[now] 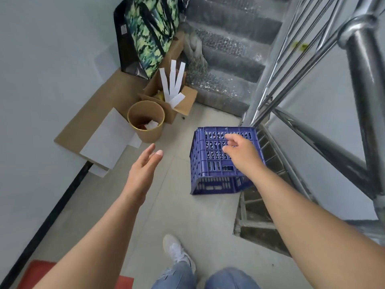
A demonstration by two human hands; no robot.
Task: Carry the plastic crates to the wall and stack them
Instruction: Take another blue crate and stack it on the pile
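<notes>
A blue plastic crate (210, 163) stands upside down on the landing floor, close to the stair railing at the right. My right hand (241, 152) hovers over the crate's slotted top with fingers spread and holds nothing. My left hand (143, 166) is stretched out flat over the bare floor, to the left of the crate and apart from it, fingers open. The white wall (41, 80) runs along the left side. No other crate is in sight.
Flat cardboard sheets (89, 126), a round cardboard bin (145, 124), an open carton with white strips (173, 94) and a camouflage bag (152, 36) crowd the far left corner. Stairs (229, 49) rise ahead. A steel railing (312, 59) and a stairwell gap (258, 215) lie right. Red mat (41, 274) near left.
</notes>
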